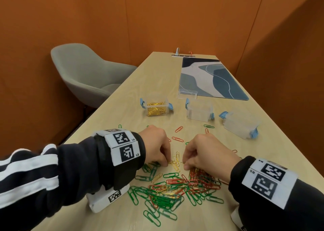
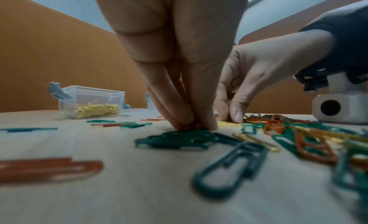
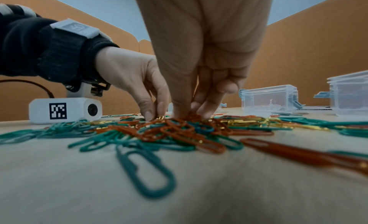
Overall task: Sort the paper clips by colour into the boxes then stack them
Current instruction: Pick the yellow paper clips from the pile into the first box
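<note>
gold clips point(image 1: 175, 161) on table between both hands' fingertips.

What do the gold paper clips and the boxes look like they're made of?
Gold paper clips: bent wire, likely metal with a shiny gold plating; they glint. Boxes, such as the one holding gold clips: clear, slightly frosted plastic, since the contents show through the walls, with opaque light-blue plastic latches at the ends.

light: even, bright, soft shadows | head: sharp, edges bowed | wrists: near clips point(image 2: 229, 169) blurred, far box point(image 2: 91, 101) clearer | glare: faint on desk point(image 1: 133, 225)
</note>
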Available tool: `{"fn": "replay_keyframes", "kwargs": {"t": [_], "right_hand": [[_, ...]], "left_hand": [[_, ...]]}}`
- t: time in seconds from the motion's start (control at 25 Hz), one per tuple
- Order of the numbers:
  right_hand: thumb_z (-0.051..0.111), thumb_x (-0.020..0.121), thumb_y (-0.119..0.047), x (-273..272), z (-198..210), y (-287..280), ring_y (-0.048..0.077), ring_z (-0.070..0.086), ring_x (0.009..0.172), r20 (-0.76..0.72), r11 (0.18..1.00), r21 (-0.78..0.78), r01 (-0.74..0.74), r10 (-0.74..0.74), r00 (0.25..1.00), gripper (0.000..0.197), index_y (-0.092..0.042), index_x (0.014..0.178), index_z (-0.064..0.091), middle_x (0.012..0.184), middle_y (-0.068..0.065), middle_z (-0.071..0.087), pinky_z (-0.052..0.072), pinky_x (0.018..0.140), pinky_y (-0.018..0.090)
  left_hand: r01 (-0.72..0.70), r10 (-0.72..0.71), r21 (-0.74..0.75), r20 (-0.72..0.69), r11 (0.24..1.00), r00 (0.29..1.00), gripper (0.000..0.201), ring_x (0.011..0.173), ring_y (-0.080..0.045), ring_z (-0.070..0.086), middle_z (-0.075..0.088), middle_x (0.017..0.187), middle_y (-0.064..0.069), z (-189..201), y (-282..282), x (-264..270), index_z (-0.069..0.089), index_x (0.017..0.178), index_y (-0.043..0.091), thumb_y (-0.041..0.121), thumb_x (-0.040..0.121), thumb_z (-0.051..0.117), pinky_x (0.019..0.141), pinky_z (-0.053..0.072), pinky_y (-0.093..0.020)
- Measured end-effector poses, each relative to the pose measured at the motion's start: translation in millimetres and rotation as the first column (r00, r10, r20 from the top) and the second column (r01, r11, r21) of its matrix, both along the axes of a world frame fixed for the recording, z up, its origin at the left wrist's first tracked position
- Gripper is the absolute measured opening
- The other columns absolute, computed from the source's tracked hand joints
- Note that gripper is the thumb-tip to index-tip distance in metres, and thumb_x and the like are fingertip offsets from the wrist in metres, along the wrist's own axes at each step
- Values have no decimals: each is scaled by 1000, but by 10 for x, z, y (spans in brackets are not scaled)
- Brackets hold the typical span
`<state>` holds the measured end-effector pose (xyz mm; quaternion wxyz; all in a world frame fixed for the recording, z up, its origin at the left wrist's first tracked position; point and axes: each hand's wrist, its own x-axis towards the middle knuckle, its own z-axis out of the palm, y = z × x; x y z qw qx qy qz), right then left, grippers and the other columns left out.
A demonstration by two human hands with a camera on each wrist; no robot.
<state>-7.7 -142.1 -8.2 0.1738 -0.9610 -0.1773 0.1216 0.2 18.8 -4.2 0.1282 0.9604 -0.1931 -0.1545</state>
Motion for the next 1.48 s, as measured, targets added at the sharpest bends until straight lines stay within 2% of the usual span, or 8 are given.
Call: {"fn": "replay_keyframes", "kwargs": {"t": [0.28, 0.44, 0.6, 0.76, 0.84, 1.04, 1.28, 1.48], "right_hand": [[51, 88, -25, -68, -80, -14, 19, 58, 87, 52, 989, -76, -124, 129, 990, 18, -16, 80, 64, 83, 1, 66, 50, 80, 33], [53, 87, -22, -61, -41, 8, 15, 60, 82, 143, 994, 82, -73, 61, 988, 11, -20, 84, 63, 79, -4, 63, 49, 75, 26], [63, 85, -30, -38, -40, 43, 9, 56, 81, 111, 991, 131, -39, 25, 994, 24, -19, 106, 68, 83, -7, 60, 42, 70, 17], [76, 72, -40, -37, -63, 74, 10, 59, 83, 39, 994, 111, -8, 4, 999, 45, -17, 109, 68, 92, -4, 65, 49, 79, 22], [76, 74, -32, -26, -67, 104, 9, 58, 81, 42, 993, 115, -26, 22, 999, 36, -18, 107, 70, 90, -3, 66, 49, 80, 21], [73, 78, -16, 16, -79, 136, 10, 61, 81, 19, 991, 125, -45, 43, 999, 23, -17, 101, 72, 88, -1, 67, 50, 79, 19], [67, 85, -19, 32, -97, 114, 18, 61, 90, -17, 999, 32, -18, 18, 1000, 11, -13, 94, 70, 93, 3, 66, 49, 85, 27], [48, 95, -23, 3, -115, 102, 18, 54, 93, 18, 978, -140, -158, 162, 987, 22, -9, 102, 64, 107, 7, 63, 44, 84, 27]], "left_hand": [[27, -19, 108, -75, 994, 997, 20, 75, -7, 51, 66, 90, 3, -7, -77, 23, 68, 102, 16, 26, 84, 64, 74, 43, -20], [-132, 114, -88, -183, 987, 976, 16, 60, -1, 52, 57, 68, 11, -5, 75, 83, 68, 97, 16, 17, 82, 68, 61, 45, -13], [-572, 240, -463, -597, 677, 766, 18, 50, -7, 56, 54, 69, -5, 25, 230, 97, 63, 103, 1, -1, 93, 47, 47, 49, -13], [-812, 189, -434, -825, 391, 532, 26, 44, -13, 53, 49, 68, -8, 52, 275, 36, 54, 81, 4, 1, 92, 31, 39, 43, -16], [-793, 202, -421, -814, 441, 545, 24, 42, -12, 49, 47, 64, -6, 54, 221, -8, 51, 78, 6, 4, 91, 32, 38, 39, -16], [-486, 324, -339, -435, 806, 840, 21, 47, -13, 37, 41, 56, -1, -10, 131, -42, 64, 79, 14, 26, 92, 53, 49, 35, -22], [-321, 332, -107, 103, 941, 938, 17, 87, -10, 52, 56, 89, 9, 75, 135, 170, 71, 100, 20, 26, 88, 60, 76, 40, -21], [-250, 236, 147, 104, 957, 966, 23, 105, -21, 61, 66, 115, -4, 46, 147, 563, 70, 107, 15, 20, 85, 66, 86, 46, -26]]}}
